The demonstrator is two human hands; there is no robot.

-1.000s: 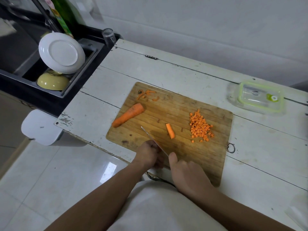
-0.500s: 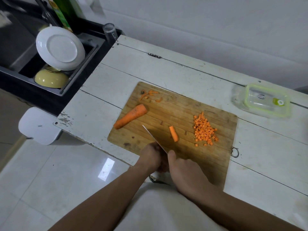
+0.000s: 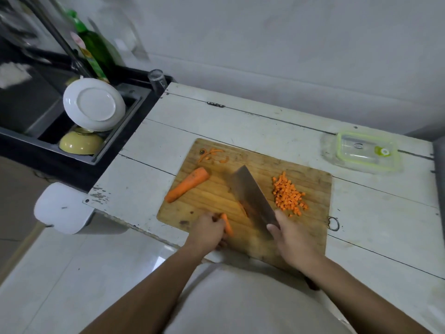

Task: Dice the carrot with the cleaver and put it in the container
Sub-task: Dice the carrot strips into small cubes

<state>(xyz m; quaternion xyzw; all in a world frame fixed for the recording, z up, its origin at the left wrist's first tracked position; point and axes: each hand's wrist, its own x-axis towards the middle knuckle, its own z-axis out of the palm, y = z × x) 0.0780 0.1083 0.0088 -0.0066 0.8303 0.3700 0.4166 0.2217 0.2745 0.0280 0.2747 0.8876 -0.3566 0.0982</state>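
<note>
So progress check on the carrot job: I'd call it maybe a third done, judging by what's on the cutting board (image 3: 310, 186). There's a decent little heap of diced carrot (image 3: 288, 195) sitting on the right side of the board, nicely cubed. But a big chunk of whole carrot (image 3: 187, 187) lies untouched on the left side, well apart from the heap, with a few peel scraps (image 3: 210, 155) up near the far left corner.

The right hand (image 3: 292, 239) is wrapped around the cleaver (image 3: 250, 191) handle, blade tipped over so the flat face shows, angled across the middle of the board. There's an orange smear under the blade, could be a carrot slice or just a reflection in the steel, can't tell. The left hand (image 3: 207, 231) is curled around a short carrot piece (image 3: 227, 224) at the near edge of the board, fingers gripping it, just beside the blade's heel.

The container (image 3: 367, 151) is over on the far right of the white table (image 3: 240, 121), lid on by the look of it, and nothing orange inside as far as I can see. So what's left: slice and cube the short piece, do the whole big chunk, open the container, and scoop everything in. Plenty to go.
</note>
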